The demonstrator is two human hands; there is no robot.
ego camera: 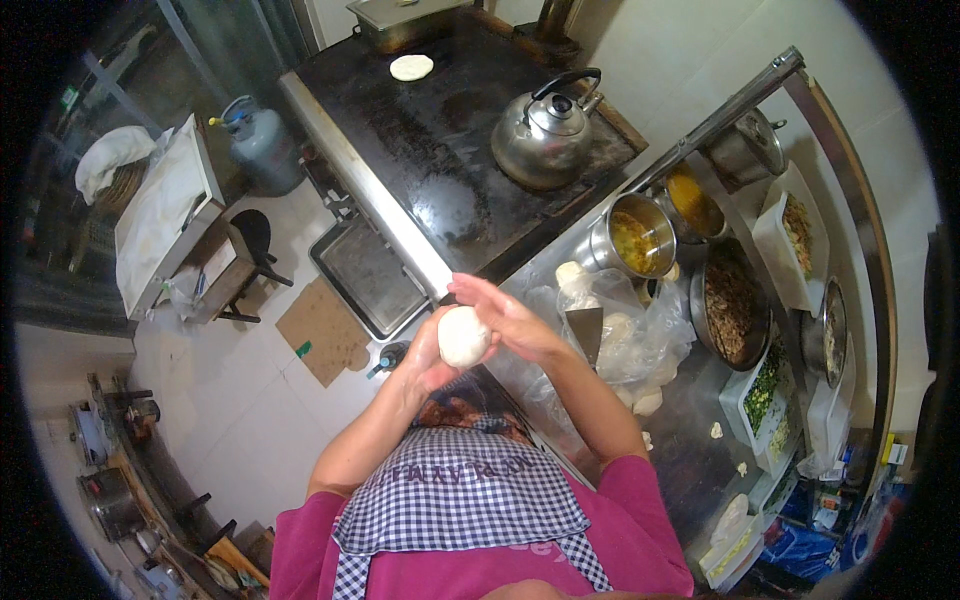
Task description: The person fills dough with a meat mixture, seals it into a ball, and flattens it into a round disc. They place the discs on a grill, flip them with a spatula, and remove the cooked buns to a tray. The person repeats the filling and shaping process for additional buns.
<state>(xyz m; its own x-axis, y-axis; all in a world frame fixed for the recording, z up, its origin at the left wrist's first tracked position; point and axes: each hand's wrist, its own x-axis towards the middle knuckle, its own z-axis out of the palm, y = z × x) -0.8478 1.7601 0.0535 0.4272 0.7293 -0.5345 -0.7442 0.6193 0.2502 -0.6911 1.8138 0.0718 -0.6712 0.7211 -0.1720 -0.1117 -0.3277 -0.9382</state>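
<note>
Between my two hands is a smooth, pale ball of dough [464, 337]. My left hand [429, 351] cups it from the left and below. My right hand [517, 321] is at its right side, the fingers stretched up and apart beside the ball. On the black griddle [450, 150] ahead lies a flat round of dough [412, 67]. A steel kettle [544, 139] stands at the griddle's right part. More dough pieces [619, 330] lie under a clear plastic bag [660, 337] on the metal counter, with a scraper blade [584, 334] beside them.
On the right are a steel pot of yellow sauce [641, 236], a bowl of brown filling [729, 307] and a tub of chopped greens [761, 390], beneath a metal-framed guard [720, 112]. A tray [367, 277] sits left of the griddle's edge. A gas cylinder [262, 146] stands farther left.
</note>
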